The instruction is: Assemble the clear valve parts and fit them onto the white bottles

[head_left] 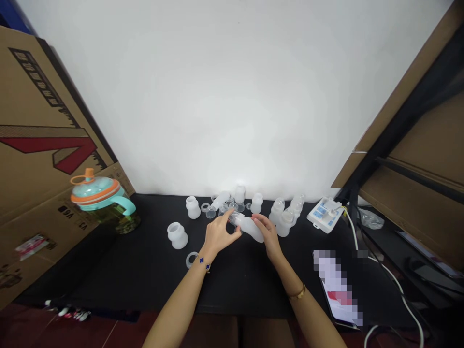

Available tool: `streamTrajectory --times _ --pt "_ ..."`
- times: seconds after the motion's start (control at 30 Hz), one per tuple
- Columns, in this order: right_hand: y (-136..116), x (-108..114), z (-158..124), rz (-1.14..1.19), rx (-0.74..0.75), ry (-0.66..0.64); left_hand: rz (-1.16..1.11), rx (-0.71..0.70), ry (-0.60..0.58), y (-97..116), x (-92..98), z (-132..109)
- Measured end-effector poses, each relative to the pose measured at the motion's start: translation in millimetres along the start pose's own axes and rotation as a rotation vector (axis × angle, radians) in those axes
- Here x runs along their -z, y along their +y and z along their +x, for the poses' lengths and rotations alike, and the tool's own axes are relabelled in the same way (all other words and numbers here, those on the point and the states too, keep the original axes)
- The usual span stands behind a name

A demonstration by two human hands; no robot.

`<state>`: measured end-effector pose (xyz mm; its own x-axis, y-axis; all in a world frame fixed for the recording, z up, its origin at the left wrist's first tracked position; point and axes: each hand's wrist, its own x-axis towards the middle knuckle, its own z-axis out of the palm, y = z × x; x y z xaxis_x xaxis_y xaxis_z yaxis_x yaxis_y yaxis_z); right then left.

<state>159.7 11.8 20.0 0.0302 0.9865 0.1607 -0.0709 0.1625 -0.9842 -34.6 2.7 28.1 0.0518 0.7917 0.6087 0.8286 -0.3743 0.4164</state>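
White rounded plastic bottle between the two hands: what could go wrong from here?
The tilted white rounded plastic bottle might slip if the right hand loosens, with the left hand at its clear end.
The right hand could knock the upright white plastic bottle with a clear top just beside it.
The left hand's wrist might sweep away the round, translucent white plastic ring lying beside it.
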Motion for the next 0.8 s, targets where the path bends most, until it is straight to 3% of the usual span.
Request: streamTrajectory --times 0.37,0.6,0.8 --pt "-6 -1 0 0.161 -0.211 -0.067 0.042 -0.016 0.021 -3 -0.7 -1" --pt "-1 3 5 0.220 -0.303 -0.027 0.057 -0.093 0.080 -3 -5.0 -1" --pt "5 4 6 0.161 -0.176 0.018 0.052 -0.100 0.082 0 -3.1 0"
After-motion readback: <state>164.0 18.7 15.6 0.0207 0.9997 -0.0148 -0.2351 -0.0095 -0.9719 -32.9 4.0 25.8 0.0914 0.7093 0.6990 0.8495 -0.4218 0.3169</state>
